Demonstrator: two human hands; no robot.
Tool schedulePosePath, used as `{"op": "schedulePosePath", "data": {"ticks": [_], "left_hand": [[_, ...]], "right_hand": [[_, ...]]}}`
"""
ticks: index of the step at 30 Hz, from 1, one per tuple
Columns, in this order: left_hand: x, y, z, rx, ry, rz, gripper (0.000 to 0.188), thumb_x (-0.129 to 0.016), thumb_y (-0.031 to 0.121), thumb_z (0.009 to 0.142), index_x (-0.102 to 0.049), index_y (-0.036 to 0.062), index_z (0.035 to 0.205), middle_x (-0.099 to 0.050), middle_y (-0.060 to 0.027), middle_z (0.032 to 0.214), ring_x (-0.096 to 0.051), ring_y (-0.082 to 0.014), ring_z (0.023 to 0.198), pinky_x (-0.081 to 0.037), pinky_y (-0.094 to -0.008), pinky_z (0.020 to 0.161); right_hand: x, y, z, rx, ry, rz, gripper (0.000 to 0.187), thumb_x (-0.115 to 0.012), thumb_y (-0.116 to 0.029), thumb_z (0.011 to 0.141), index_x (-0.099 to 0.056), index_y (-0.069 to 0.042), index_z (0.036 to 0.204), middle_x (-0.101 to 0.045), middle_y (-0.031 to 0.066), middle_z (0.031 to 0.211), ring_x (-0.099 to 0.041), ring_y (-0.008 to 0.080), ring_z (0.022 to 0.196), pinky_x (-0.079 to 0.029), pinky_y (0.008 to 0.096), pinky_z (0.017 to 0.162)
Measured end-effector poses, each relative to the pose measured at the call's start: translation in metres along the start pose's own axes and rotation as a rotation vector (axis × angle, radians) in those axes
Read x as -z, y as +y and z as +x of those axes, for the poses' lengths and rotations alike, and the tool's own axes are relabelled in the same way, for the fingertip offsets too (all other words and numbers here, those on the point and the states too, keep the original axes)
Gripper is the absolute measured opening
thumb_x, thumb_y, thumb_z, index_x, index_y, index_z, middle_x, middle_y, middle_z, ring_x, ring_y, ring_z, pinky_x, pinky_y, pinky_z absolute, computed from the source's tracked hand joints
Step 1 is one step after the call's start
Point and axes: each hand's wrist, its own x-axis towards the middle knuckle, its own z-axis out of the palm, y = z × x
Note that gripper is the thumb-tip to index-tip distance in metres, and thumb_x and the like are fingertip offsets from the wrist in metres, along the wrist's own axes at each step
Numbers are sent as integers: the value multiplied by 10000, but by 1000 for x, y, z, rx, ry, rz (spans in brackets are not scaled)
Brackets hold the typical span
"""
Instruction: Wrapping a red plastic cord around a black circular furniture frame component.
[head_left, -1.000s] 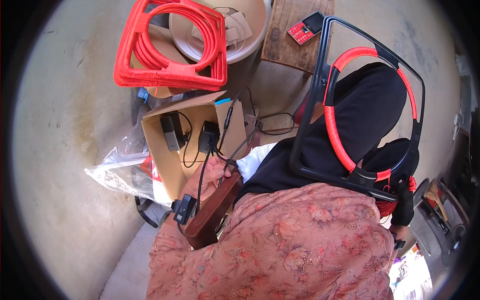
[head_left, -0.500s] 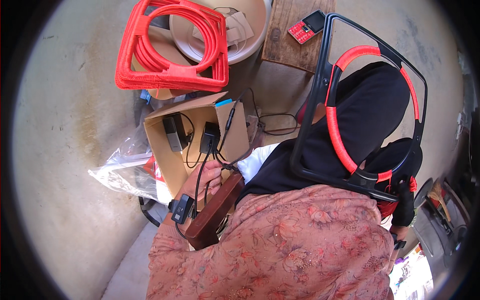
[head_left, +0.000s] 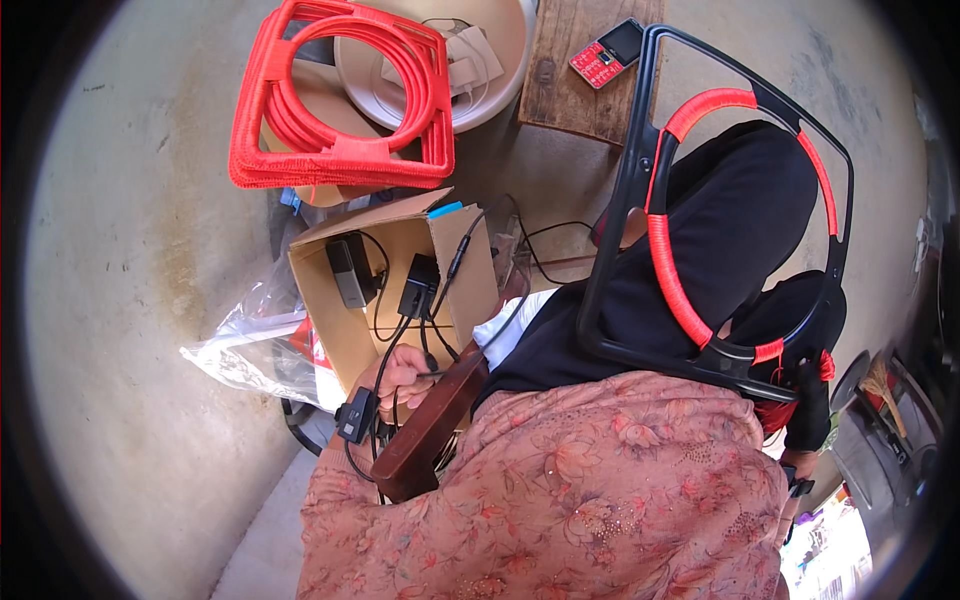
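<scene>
My left hand [head_left: 405, 372] is closed around a thin black cable [head_left: 432, 374], low at the opening of a cardboard box [head_left: 345, 228], beside a brown wooden armrest [head_left: 432, 420]. Inside the box are a black-and-grey power bank-like block [head_left: 350, 272] and a black adapter [head_left: 417, 288] with several cables. My right hand [head_left: 806, 415], in a dark glove, is at the right near the lower corner of a black frame [head_left: 640, 165]; its fingers are too dark to make out. That frame leans across my legs, its inner ring partly wrapped in red cord [head_left: 672, 270]. Red yarn [head_left: 775, 415] hangs near the right hand.
Red-wrapped frames [head_left: 262, 120] are stacked beyond the box, next to a white basin [head_left: 490, 105]. A red-and-black phone [head_left: 607, 55] lies on a wooden stool [head_left: 570, 95]. Clear plastic wrapping [head_left: 245, 345] lies left of the box. Various items stand at the far right.
My left hand has moved down, away from the cable bundle, and the cables have shifted with it. The right hand and the black frame look nearly still.
</scene>
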Motion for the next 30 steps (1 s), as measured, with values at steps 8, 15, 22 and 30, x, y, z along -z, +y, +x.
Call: {"op": "schedulePosePath", "data": {"ticks": [8, 15, 22, 30], "left_hand": [[-29, -10, 30, -61, 335, 259, 210, -619, 91, 891, -612, -4, 1079, -669, -72, 938, -639, -98, 746, -514, -201, 661], [-34, -5, 35, -55, 461, 531, 151, -651, 84, 868, -648, -19, 978, -644, -32, 790, -611, -89, 661, -498, -226, 579], [-46, 16, 28, 15, 459, 730, 122, -649, 68, 859, -662, -23, 938, -609, -13, 704, -545, -81, 531, -454, -227, 494], [-40, 15, 20, 39, 467, 640, 143, -649, 72, 863, -654, -27, 965, -583, -8, 672, -529, -74, 510, -462, -223, 464]], "right_hand": [[0, -2, 0, 26, -37, -17, 416, -652, -268, 860, -540, -65, 1205, -611, 26, 858, -586, 119, 760, -466, 260, 717], [3, 0, 2, 26, -31, -10, 425, -648, -268, 865, -537, -60, 1218, -608, 22, 860, -585, 114, 767, -460, 248, 719], [5, -1, 2, 7, -48, -22, 427, -646, -260, 867, -534, -55, 1224, -609, 22, 872, -586, 113, 772, -464, 248, 724], [2, 1, 1, -5, -34, 39, 436, -645, -262, 865, -528, -49, 1228, -613, 30, 890, -587, 124, 771, -483, 265, 718]]}}
